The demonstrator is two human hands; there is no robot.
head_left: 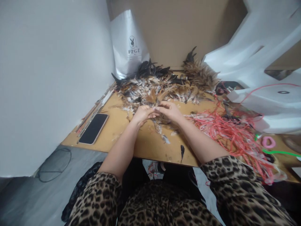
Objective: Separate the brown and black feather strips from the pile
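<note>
Where the two hands meet at the centre of the frame, a tuft of feathers (pixel 152 99) is pinched between the closed fingertips of the left hand (pixel 142 114) and the right hand (pixel 170 111), just above the wooden table (pixel 150 146). The feather pile (pixel 164 83) is heaped just beyond it. A phone (pixel 94 128) lies at centre left, pink cord (pixel 225 128) is tangled at right, and a white bag (pixel 129 44) stands behind the pile.

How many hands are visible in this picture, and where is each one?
2. The left hand and the right hand meet fingertip to fingertip above the wooden table, at the near edge of the feather pile. No other hand shows.
</note>
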